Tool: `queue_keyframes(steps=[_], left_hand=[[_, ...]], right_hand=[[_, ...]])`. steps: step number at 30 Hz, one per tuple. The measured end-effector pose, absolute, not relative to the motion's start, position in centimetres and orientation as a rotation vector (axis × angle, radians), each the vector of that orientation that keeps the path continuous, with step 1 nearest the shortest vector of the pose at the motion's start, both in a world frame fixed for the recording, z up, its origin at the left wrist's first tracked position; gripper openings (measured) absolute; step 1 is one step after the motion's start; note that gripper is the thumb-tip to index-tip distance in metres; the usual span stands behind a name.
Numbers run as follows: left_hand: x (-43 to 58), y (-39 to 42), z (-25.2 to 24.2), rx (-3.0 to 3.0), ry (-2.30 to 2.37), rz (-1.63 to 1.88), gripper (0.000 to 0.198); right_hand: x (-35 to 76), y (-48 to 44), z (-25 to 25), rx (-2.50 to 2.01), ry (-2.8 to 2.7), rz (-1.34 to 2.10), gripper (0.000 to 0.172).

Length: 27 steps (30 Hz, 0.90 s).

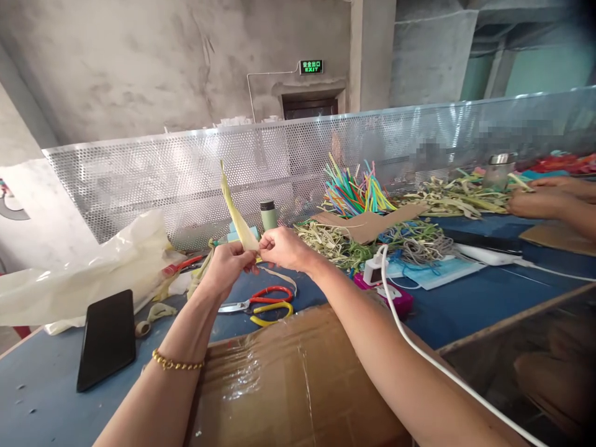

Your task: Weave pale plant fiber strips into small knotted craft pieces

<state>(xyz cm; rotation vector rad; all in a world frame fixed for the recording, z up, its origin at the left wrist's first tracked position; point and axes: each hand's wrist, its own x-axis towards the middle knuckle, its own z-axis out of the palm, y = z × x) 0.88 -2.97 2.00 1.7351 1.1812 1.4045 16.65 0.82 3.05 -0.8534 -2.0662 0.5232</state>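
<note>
A pale yellow-green leaf-like strip point(236, 214) stands up from between my two hands, its narrow tip pointing up and left. My left hand point(229, 264) pinches its wide lower end. Close beside it, my right hand point(282, 247) has its fingertips pressed together at the strip's lower right edge. Just below the hands, scissors point(272, 297) with one red and one yellow handle lie on the blue table. A brown cardboard box point(298, 379) covered in clear tape is beneath my forearms.
A black phone point(108, 338) and plastic sheeting point(93, 267) lie left. Right are a green bottle point(269, 216), colourful stems point(356, 189), strip piles point(326, 242), a white charger point(374, 270) with its cable, and another person's hands point(535, 200). Behind runs a perforated metal panel point(186, 180).
</note>
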Motion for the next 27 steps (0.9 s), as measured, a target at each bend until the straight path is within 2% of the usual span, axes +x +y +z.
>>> queue_keyframes(steps=[7,15,21,27], left_hand=[[0.8,-3.2,2.4,1.742,1.149,1.381,0.015],[0.1,-3.4,2.6,1.688,1.115,1.290,0.017],[-0.5,-3.4,2.7,1.556,0.948,1.167,0.022],[-0.8,-3.4,2.8,1.389,0.819,1.131,0.016]], right_hand=[[16.5,0.6,3.0,-0.892,-2.073,0.482,0.003],[16.0,-0.7,3.4,-0.953,-2.133,0.228,0.004],[16.0,-0.6,2.8,-0.813,-2.177,0.135,0.006],[16.0,-0.5,2.5,-0.714,-2.164,0.146,0.009]])
